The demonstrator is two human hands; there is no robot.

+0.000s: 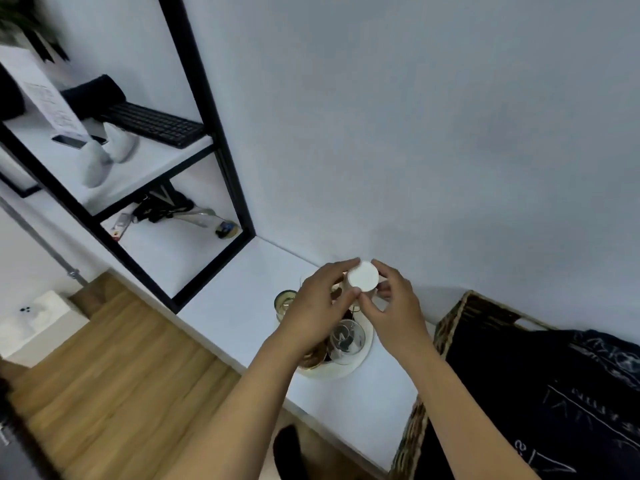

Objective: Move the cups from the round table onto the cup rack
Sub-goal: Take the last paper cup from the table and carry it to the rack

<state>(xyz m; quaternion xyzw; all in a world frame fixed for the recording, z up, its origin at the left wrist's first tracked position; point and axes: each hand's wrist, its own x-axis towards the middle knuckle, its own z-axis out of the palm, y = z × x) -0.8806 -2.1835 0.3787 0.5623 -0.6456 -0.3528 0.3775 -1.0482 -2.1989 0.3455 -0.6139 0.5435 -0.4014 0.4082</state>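
Between both hands: white cup (362, 280), inverted, gripped by left hand (320, 306) and right hand (394, 306) above rack (341, 370). Glass cups already racked below hands; round table unseen, remainder unknown.

Matt white cup (362, 279), clear glass cup (346, 339), woven wicker basket (450, 320), wood-grain floor (114, 368), black metal shelf frame (221, 161).

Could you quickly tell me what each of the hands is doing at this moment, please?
Left hand: fingers curled round the upturned white cup, holding it.
Right hand: pinches the same white cup from the other side.
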